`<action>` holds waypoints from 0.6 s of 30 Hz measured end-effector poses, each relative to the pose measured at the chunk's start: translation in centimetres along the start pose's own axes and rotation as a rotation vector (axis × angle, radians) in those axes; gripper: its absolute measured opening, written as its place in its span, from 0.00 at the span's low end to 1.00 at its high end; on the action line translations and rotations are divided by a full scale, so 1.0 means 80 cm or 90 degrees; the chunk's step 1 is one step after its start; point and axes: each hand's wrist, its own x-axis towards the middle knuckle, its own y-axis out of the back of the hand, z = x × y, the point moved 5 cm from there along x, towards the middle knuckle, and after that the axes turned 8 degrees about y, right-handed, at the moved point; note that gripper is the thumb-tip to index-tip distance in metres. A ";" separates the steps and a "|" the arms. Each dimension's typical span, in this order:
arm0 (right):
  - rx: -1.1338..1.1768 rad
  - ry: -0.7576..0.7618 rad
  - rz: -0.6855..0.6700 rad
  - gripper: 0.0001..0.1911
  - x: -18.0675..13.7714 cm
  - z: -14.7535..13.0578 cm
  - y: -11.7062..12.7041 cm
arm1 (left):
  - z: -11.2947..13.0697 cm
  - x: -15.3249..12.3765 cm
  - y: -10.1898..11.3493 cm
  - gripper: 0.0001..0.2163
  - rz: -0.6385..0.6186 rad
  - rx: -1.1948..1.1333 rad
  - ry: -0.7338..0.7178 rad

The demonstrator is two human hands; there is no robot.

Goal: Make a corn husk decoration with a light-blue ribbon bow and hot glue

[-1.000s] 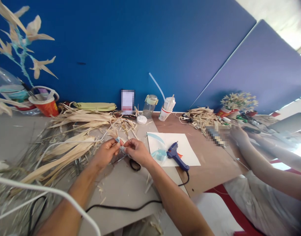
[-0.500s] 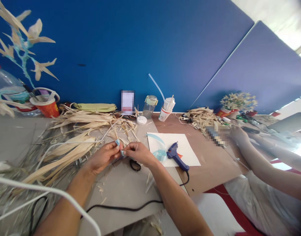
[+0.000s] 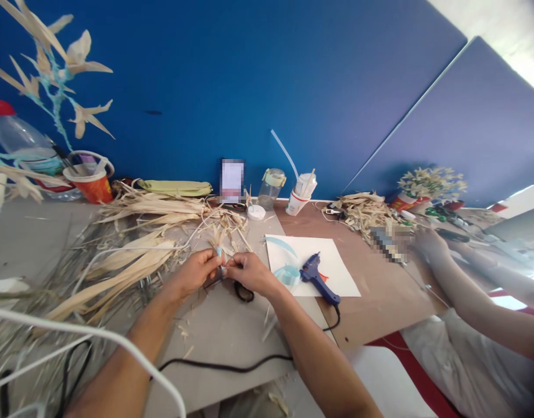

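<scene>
A blue partition (image 3: 249,87) stands behind your work, and in front of it runs a tabletop, grey (image 3: 232,342) on your left and brown (image 3: 380,302) on your right. At the far right another person's arm (image 3: 480,296) reaches over the table. A broad spread of dry husks (image 3: 131,261) covers the grey side, left of your hands. At the back left stands a branch of pale husk flowers (image 3: 57,98) with light blue stems. A white sheet (image 3: 340,261) lies across the seam between grey and brown, to the right of your right hand.

Your left hand (image 3: 194,271) and right hand (image 3: 251,271) are close together over the grey top. On the sheet lie a blue glue gun (image 3: 321,281), its cord trailing off toward you, and, just left of it, a light blue ribbon coil (image 3: 289,274).

The small husk piece (image 3: 218,237) is between your hands, its pale tips pointing up and away from you. Your left fingertips pinch it by its blue-wrapped stem; your right fingertips are closed on a light blue strip (image 3: 224,269) at its lower end.
</scene>
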 end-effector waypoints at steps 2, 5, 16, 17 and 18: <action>0.018 0.013 -0.008 0.08 -0.001 -0.001 -0.001 | -0.001 -0.001 -0.001 0.17 -0.014 -0.026 0.006; 0.100 0.007 -0.047 0.07 -0.001 -0.001 -0.004 | -0.002 -0.004 -0.003 0.16 -0.051 -0.099 0.005; 0.143 0.018 -0.065 0.10 0.000 0.004 -0.006 | -0.005 -0.005 -0.005 0.15 -0.085 -0.101 0.014; 0.125 0.023 -0.066 0.09 0.000 0.003 -0.005 | -0.004 -0.006 -0.006 0.15 -0.084 -0.091 0.016; 0.105 0.027 -0.068 0.08 -0.001 0.002 -0.004 | -0.003 -0.007 -0.006 0.15 -0.083 -0.082 0.019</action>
